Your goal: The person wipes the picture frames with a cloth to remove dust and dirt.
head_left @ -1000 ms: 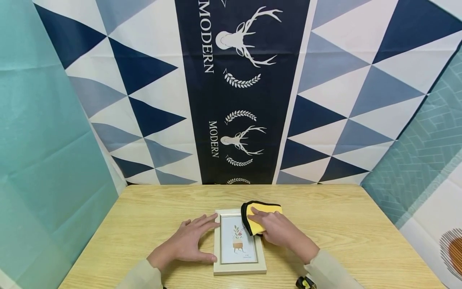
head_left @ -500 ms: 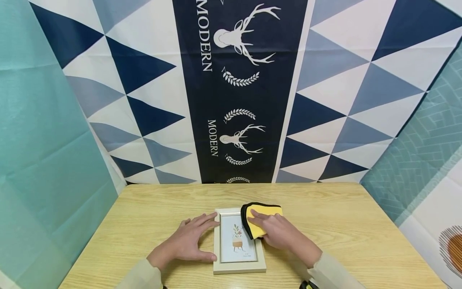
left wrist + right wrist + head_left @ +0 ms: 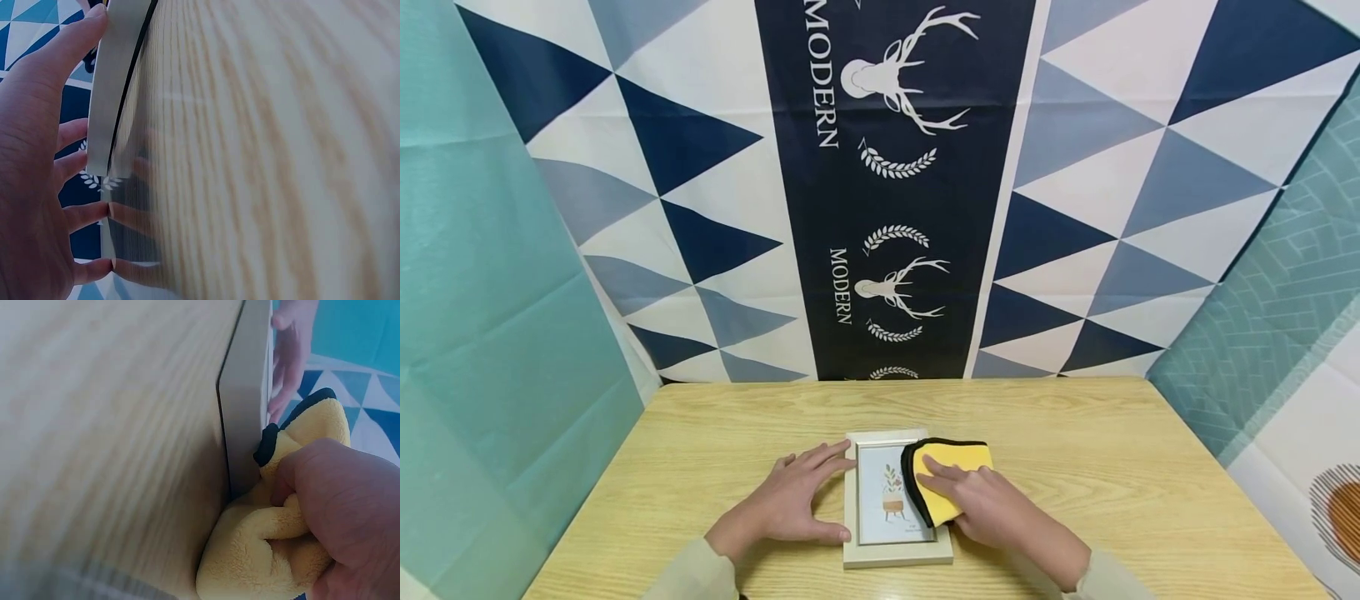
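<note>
A cream picture frame [image 3: 891, 556] lies flat on the wooden table, its glass over a print of a potted plant [image 3: 892, 492]. My left hand [image 3: 793, 500] rests at its left side, thumb and fingertips touching the edge. The left wrist view shows the thumb against the frame's side [image 3: 119, 81] and two fingers down on the tabletop. On the frame's right part, my right hand [image 3: 992, 508] presses a folded yellow cloth [image 3: 966, 457] with black trim. In the right wrist view, the thumb and fingers hold the bunched cloth [image 3: 244, 550]; it hides the frame's right border.
The light wood table [image 3: 737, 425] reaches back to a patterned wall hanging [image 3: 902, 192] with triangles and deer heads. Teal fabric [image 3: 512, 333] hangs on the left, and another patterned cloth [image 3: 1285, 292] on the right.
My right hand has slid the yellow cloth down the right side of the frame, toward me. My left hand and the frame have stayed in place.
</note>
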### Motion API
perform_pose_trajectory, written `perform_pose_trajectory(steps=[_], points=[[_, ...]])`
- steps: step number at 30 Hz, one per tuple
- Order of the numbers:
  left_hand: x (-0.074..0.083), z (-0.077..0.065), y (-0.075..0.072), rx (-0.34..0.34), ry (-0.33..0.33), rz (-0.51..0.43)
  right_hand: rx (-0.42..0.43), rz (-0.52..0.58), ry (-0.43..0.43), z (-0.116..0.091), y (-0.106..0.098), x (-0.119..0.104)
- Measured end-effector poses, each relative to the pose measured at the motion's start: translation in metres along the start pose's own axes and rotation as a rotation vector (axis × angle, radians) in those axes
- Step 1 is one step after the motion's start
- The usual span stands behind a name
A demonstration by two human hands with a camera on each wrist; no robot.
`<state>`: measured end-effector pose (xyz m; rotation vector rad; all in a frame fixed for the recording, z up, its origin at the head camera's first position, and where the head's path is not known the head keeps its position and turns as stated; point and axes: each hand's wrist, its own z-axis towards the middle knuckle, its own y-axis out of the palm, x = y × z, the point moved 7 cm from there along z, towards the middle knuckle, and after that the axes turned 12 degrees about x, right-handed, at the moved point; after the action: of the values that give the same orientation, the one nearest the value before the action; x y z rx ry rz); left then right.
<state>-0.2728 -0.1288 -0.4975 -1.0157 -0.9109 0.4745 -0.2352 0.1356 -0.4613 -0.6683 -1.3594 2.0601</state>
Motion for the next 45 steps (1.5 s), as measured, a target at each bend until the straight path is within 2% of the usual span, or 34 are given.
perform_pose_trajectory(steps=[6,16,20,26,30,35,37,42,45], points=[[-0.001,0.000,0.000,0.007,0.010,0.005,-0.007,-0.014,-0.009,-0.011,-0.003,-0.009],[0.001,0.001,0.000,-0.002,0.012,0.002,0.018,0.047,-0.066,-0.035,-0.007,-0.023],[0.001,0.001,0.000,-0.007,0.009,0.001,-0.036,0.060,-0.056,-0.042,-0.004,-0.029],[0.000,-0.001,0.000,-0.010,0.003,-0.002,-0.204,0.124,0.065,-0.047,0.006,-0.029],[-0.001,-0.001,0.001,-0.008,0.002,-0.003,-0.236,0.129,0.097,-0.046,0.007,-0.028],[-0.003,-0.001,0.003,-0.010,0.000,0.001,-0.206,0.135,0.061,-0.045,0.008,-0.027],[-0.004,0.000,0.004,-0.011,-0.001,0.000,-0.162,0.132,0.015,-0.045,0.010,-0.025],[-0.005,0.000,0.004,-0.010,-0.005,-0.017,-0.077,0.076,-0.069,-0.039,0.000,-0.027],[-0.005,-0.001,0.004,-0.011,-0.007,-0.026,-0.055,0.034,-0.074,-0.034,-0.007,-0.029]])
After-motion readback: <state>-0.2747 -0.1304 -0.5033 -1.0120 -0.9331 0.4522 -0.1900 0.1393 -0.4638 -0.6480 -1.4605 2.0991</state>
